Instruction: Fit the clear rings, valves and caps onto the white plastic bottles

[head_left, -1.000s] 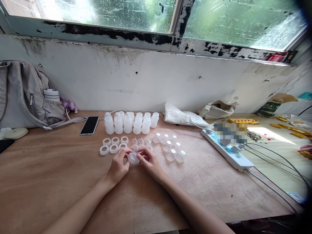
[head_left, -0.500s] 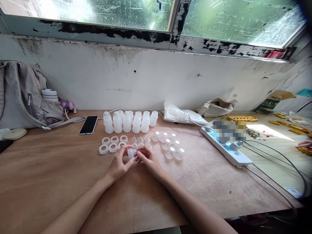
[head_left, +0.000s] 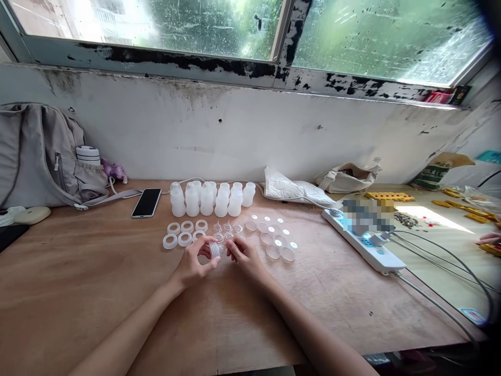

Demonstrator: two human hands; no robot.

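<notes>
A clear ribbed piece point(head_left: 214, 249) is pinched in the left hand point(head_left: 192, 264), on the person's side of the white bottles point(head_left: 207, 199). The right hand point(head_left: 246, 256) has its fingertips pressed together beside it; on what, I can't tell. Closer to the bottles lie pale rings point(head_left: 185, 233); to the bottles' left, a phone point(head_left: 146, 203).

From its near edge, the brown wooden table point(head_left: 97, 271) holds a grey backpack point(head_left: 29, 156) at 10 o'clock, a phone point(head_left: 146, 203) at 11, cloudy bottles point(head_left: 221, 203) at 12, clear round discs point(head_left: 287, 254) at 1. A white plug strip point(head_left: 385, 261) lies at 2.
</notes>
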